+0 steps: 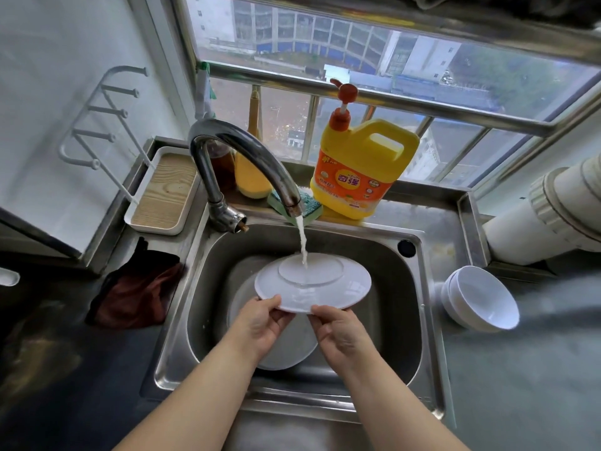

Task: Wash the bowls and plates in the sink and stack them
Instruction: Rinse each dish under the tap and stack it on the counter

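A white plate (325, 289) is held upside down over the steel sink (403, 307), its foot ring facing up. Water from the curved tap (247, 157) falls onto that ring. My left hand (260, 323) grips the plate's near rim on the left, thumb on top. My right hand (341, 333) pinches the near rim just to the right. Under the hands, more white plates (292, 346) lie in the basin. A stack of white bowls (481, 299) leans on the counter right of the sink.
A yellow detergent jug (361, 167) with an orange pump and a green sponge (309, 206) stand behind the basin. A wood-lined white tray (162, 193) with a wire rack sits at the back left. A dark red cloth (136, 291) lies left of the sink. White pipes (553, 209) run at right.
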Available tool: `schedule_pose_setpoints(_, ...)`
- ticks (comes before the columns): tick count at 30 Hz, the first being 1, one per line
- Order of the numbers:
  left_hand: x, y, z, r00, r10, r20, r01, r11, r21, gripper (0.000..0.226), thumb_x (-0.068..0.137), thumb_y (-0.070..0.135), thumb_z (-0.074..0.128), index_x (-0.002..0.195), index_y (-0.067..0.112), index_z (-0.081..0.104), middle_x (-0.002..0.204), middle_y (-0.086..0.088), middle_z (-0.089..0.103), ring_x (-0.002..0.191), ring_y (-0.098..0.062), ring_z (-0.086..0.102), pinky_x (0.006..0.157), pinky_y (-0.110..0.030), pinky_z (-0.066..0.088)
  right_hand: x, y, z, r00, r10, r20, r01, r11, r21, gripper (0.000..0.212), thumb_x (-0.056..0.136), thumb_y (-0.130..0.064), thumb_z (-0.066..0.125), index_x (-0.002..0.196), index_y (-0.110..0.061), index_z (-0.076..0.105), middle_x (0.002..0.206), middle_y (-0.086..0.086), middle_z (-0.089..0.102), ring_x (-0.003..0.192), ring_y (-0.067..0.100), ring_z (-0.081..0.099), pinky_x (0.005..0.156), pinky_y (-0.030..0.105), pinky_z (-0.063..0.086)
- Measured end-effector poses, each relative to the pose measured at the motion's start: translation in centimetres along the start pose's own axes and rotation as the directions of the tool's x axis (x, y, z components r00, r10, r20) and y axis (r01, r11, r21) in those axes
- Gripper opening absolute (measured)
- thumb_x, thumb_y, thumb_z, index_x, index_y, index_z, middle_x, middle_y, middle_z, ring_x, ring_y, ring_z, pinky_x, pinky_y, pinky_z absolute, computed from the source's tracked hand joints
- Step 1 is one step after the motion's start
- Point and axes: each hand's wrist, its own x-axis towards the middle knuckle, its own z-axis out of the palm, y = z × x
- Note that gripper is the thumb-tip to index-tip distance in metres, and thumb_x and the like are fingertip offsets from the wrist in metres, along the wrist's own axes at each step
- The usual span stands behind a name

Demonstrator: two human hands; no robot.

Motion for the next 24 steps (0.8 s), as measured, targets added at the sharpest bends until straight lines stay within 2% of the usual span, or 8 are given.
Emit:
schedule_pose_setpoints(3,0.6,0.8,0.7,0.997,0.07,-0.015,-0.07,0.997,0.027,0.022,0.098,-0.005,0.038,0.112,0.001,0.053,0.089,-0.016,0.067,0.079,-0.024,0.065,0.057,-0.028,0.058,-0.2,-0.8,-0.7,0.998,0.056,0.03,-0.054,0.996,-0.074,0.031,0.084,0.012,0.055,0.113,0.0,0.059,0.098,0.016,0.072,0.085,0.024,0.071,0.077,0.032,0.059)
schedule_pose_setpoints(6,1.1,2.4,0.7,0.997,0.071,0.002,-0.071,0.993,0.093,0.026,0.099,-0.003,0.037,0.118,0.004,0.054,0.093,-0.014,0.067,0.073,-0.021,0.069,0.054,-0.026,0.059,0.2,-2.3,-1.5,0.993,0.064,-0.096,-0.071,0.995,-0.069,0.026,0.093,-0.009,0.055,0.118,-0.003,0.058,0.099,0.014,0.071,0.085,0.024,0.069,0.07,0.034,0.058)
schedule_pose_setpoints(9,1.3,3.5,0.8,0.998,0.043,0.041,-0.048,0.988,0.149,0.026,0.1,0.0,0.038,0.116,0.005,0.057,0.09,-0.012,0.069,0.061,-0.016,0.071,0.051,-0.025,0.057,0.2,-4.3,-2.3,0.977,0.072,-0.202,-0.073,0.997,0.0,0.034,0.099,-0.022,0.048,0.123,0.001,0.056,0.101,0.014,0.066,0.073,0.021,0.068,0.042,0.023,0.053)
schedule_pose_setpoints(11,1.5,3.7,1.1,0.998,0.037,0.06,-0.046,0.987,0.157,0.024,0.1,0.003,0.039,0.116,0.005,0.058,0.084,-0.01,0.072,0.062,-0.015,0.071,0.052,-0.024,0.056,0.1,-5.1,-2.7,0.975,0.063,-0.211,-0.06,0.998,0.02,0.035,0.1,-0.02,0.045,0.124,0.003,0.055,0.1,0.014,0.066,0.058,0.017,0.069,0.034,0.017,0.044)
schedule_pose_setpoints(16,1.7,2.5,2.3,0.998,0.032,0.06,-0.034,0.999,0.035,0.025,0.102,0.017,0.042,0.11,0.001,0.059,0.086,-0.011,0.07,0.077,-0.018,0.067,0.056,-0.025,0.058,-0.3,-4.4,-2.2,0.996,0.035,-0.08,-0.024,0.99,0.138,0.028,0.097,-0.005,0.045,0.123,0.004,0.054,0.094,0.016,0.069,0.063,0.018,0.071,0.041,0.019,0.051)
schedule_pose_setpoints(18,1.3,1.6,2.7,0.996,0.019,0.084,-0.022,0.999,0.042,0.023,0.102,0.014,0.041,0.108,0.0,0.059,0.089,-0.013,0.069,0.079,-0.02,0.066,0.057,-0.025,0.058,-0.5,-3.3,-1.4,1.0,0.008,-0.015,-0.006,0.989,0.147,0.027,0.093,0.002,0.048,0.118,0.003,0.056,0.1,0.018,0.069,0.075,0.023,0.072,0.06,0.029,0.06)
schedule_pose_setpoints(20,1.1,0.7,3.0,0.993,0.044,0.113,-0.05,0.997,0.057,0.021,0.101,0.005,0.039,0.109,0.0,0.058,0.093,-0.015,0.068,0.08,-0.021,0.066,0.059,-0.025,0.059,-0.5,-2.3,-0.5,1.0,-0.017,0.024,0.013,0.99,0.143,0.028,0.089,0.008,0.05,0.114,0.001,0.058,0.101,0.019,0.07,0.083,0.025,0.072,0.076,0.032,0.059)
schedule_pose_setpoints(24,1.3,0.5,3.1,0.994,0.079,0.074,-0.083,0.995,0.056,0.024,0.099,-0.003,0.037,0.115,-0.001,0.055,0.097,-0.017,0.066,0.084,-0.024,0.065,0.057,-0.025,0.059,-0.5,-1.7,-0.4,1.0,-0.015,0.02,0.013,0.996,0.083,0.026,0.086,0.009,0.055,0.109,-0.002,0.06,0.098,0.018,0.072,0.085,0.025,0.071,0.077,0.033,0.059)
